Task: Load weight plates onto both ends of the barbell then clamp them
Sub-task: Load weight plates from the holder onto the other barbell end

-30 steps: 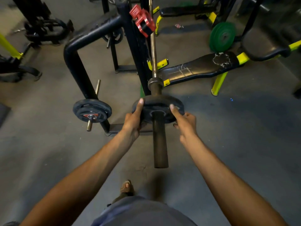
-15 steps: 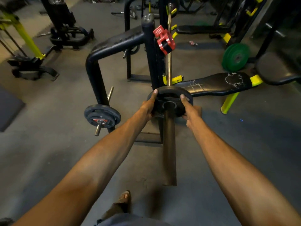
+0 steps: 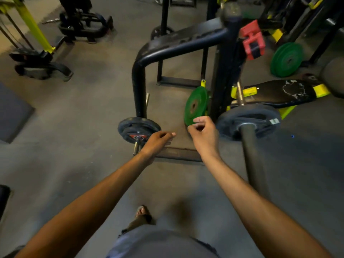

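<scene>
Here, head view: we log the black plate seated on the barbell sleeve, right of both hands. Left hand and right hand hang loosely curled, grasping nothing; the right sits just before a green plate. Red clamp sits high beside the rack.

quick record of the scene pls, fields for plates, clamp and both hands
loaded: black plate on the barbell sleeve, no clamp on it
clamp: red clamp up by the rack upright, blurred
left: left hand empty, beside the smaller black plate on a storage peg
right: right hand empty, loosely curled, in front of the green plate
</scene>
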The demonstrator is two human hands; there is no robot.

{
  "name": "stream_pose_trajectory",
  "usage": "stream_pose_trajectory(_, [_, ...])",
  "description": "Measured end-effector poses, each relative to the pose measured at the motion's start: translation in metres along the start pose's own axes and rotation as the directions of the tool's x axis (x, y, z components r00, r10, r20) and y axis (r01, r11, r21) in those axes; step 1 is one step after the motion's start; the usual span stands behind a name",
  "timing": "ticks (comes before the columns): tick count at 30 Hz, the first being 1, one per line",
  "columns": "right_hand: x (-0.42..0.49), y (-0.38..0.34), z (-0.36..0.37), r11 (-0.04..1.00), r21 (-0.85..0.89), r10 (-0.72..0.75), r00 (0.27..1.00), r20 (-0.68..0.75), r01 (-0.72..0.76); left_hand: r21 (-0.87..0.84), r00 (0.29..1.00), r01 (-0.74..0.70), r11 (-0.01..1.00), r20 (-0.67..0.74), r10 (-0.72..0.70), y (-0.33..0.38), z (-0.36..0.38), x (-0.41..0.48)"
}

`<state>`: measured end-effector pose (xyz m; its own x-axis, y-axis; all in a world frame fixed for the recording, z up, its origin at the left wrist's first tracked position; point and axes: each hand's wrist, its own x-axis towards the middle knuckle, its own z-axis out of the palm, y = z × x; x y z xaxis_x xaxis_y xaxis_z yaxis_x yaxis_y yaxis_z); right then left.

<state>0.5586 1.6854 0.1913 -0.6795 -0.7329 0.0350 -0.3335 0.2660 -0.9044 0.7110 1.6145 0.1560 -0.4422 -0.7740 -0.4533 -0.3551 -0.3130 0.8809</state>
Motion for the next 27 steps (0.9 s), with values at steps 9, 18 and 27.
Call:
stream_pose_trajectory(9, [0.025,-0.008,0.148,0.964,-0.263,0.135,0.926,0.353,-0.041,0.207,0.994,0.057,0.977,-0.107,-0.035,-0.034,-0.157,0.048])
stream_pose_trajectory(18, [0.081,0.043,0.233,0.837,-0.534,0.308,0.704,0.64,0.12,0.489,0.974,0.225,0.843,-0.085,-0.211,-0.085,-0.207,0.129])
stream_pose_trajectory(27, [0.135,0.114,0.326,0.748,-0.621,0.377,0.62,0.688,0.234,0.647,0.98,0.195,0.737,-0.1,-0.171,-0.14,-0.232,0.238])
